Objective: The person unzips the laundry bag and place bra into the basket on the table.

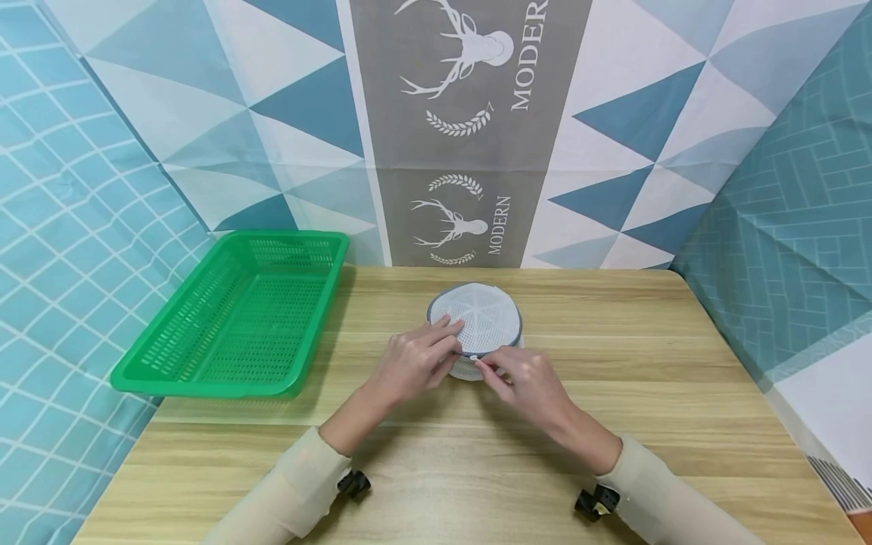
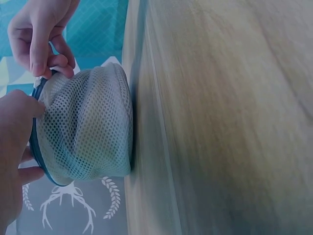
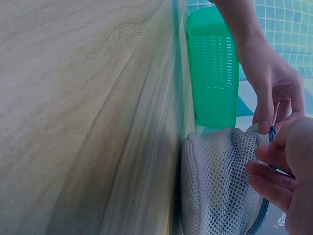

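A round white mesh laundry bag with a dark blue-grey zipper rim stands on the table, its lid facing up. My left hand pinches the front left of the rim between thumb and fingers, some fingers lying over the lid. At the front of the rim, my right hand pinches the small white zipper pull. The bag's mesh side shows in the left wrist view, slightly creased. In the right wrist view the mesh side stands below both hands.
A green plastic basket with slotted walls sits on the left of the wooden table. Patterned cloth with deer heads rises behind the table's back edge, and tiled-pattern sheets flank both sides.
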